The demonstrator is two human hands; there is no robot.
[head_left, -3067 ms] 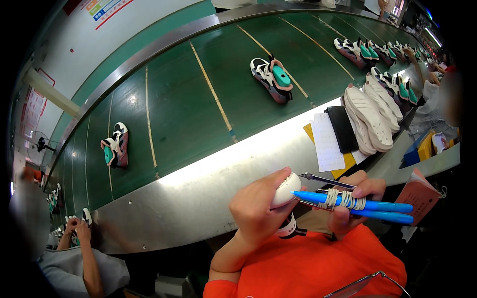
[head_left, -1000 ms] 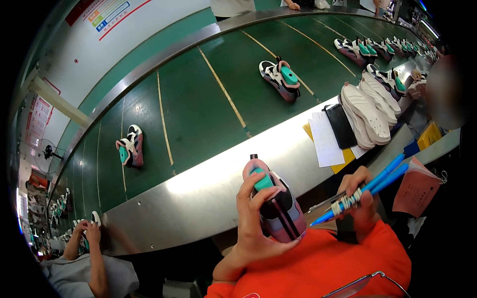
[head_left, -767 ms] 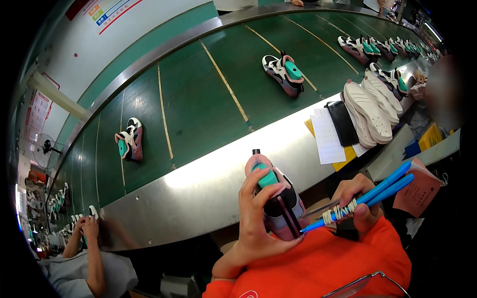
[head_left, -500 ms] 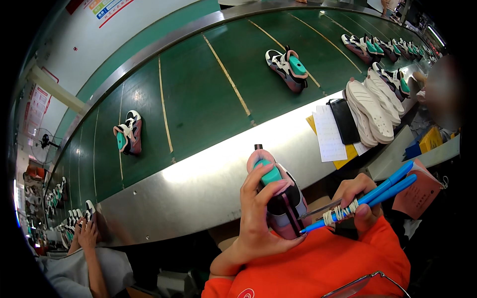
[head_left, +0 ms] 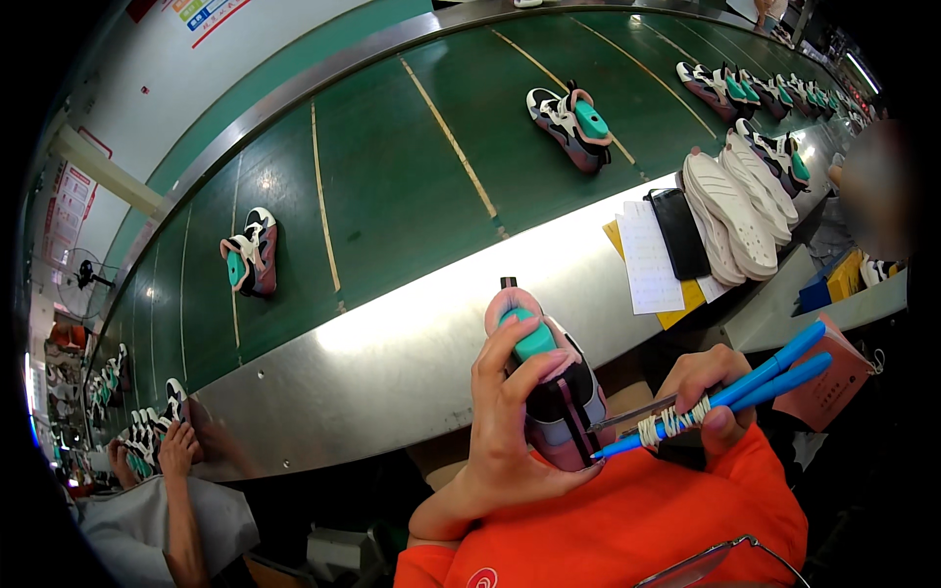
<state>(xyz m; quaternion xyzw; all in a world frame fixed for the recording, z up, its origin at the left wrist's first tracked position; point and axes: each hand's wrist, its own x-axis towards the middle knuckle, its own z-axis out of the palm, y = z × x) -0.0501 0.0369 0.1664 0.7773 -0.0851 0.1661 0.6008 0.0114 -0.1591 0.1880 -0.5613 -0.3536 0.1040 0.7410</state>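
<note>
- Fingers (head_left: 510, 348) of the left hand (head_left: 510, 421) wrap a pink-and-black shoe (head_left: 554, 392), held above the lap.
- Right hand (head_left: 711, 392) grips 2 blue pens (head_left: 755, 377), tips touching the shoe.
- Steel surface (head_left: 392, 353) edges a green conveyor (head_left: 392, 186).

Open green belt (head_left: 392, 186) lies between the shoe pair (head_left: 251, 265) at centre left and the pair (head_left: 570, 125) at upper centre, while papers (head_left: 649, 257), a black phone (head_left: 681, 233) and stacked soles (head_left: 730, 211) crowd the steel ledge (head_left: 392, 353) at right.
</note>
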